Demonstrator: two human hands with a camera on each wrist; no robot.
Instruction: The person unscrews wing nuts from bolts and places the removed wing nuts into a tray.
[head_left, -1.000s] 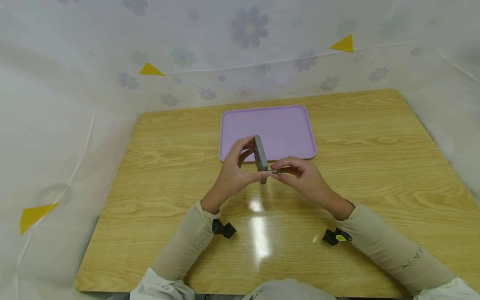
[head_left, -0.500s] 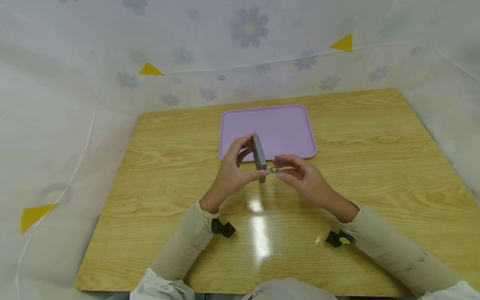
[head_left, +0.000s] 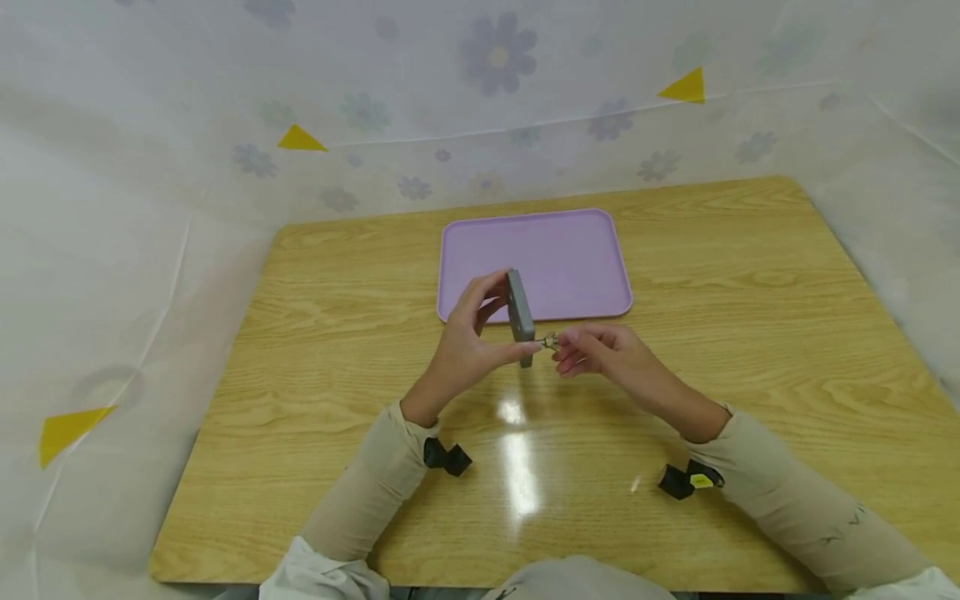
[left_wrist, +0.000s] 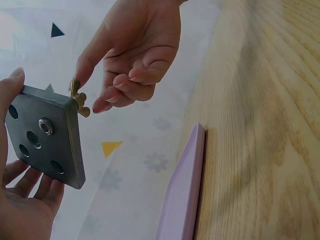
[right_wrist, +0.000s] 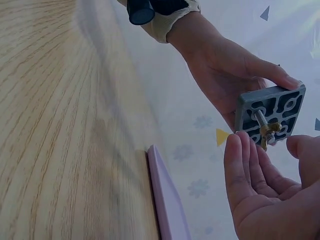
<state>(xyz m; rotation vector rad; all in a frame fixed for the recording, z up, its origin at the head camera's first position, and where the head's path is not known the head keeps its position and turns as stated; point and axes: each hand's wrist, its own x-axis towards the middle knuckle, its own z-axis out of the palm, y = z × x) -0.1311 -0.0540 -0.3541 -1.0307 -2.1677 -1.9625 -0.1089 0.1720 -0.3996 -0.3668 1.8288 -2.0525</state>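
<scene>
My left hand (head_left: pixel 467 346) grips a grey square plate (head_left: pixel 519 308) on edge above the table, thumb at the near edge and fingers at the far one. Round holes and a socket-head bolt's head (left_wrist: pixel 46 126) show on its left face. From the ribbed right face sticks the bolt's threaded shank (right_wrist: pixel 260 118), carrying a brass wing nut (right_wrist: pixel 274 127). My right hand (head_left: pixel 622 358) is at this wing nut. In the left wrist view its thumb touches one wing, while the other fingers are loosely bent, a small gap away from the nut.
Behind the hands, a shallow purple tray (head_left: pixel 441 275) lies on the wood-grain table (head_left: pixel 337 333). White flower-patterned sheeting (head_left: pixel 420 83) with yellow triangles surrounds the table at the back and sides. Dark cameras (head_left: pixel 677 482) sit at the wrists.
The right hand's fingers have shifted around the wing nut, opening away, then dropping lower with the wrist slightly to the right. The left hand and plate have hardly moved.
</scene>
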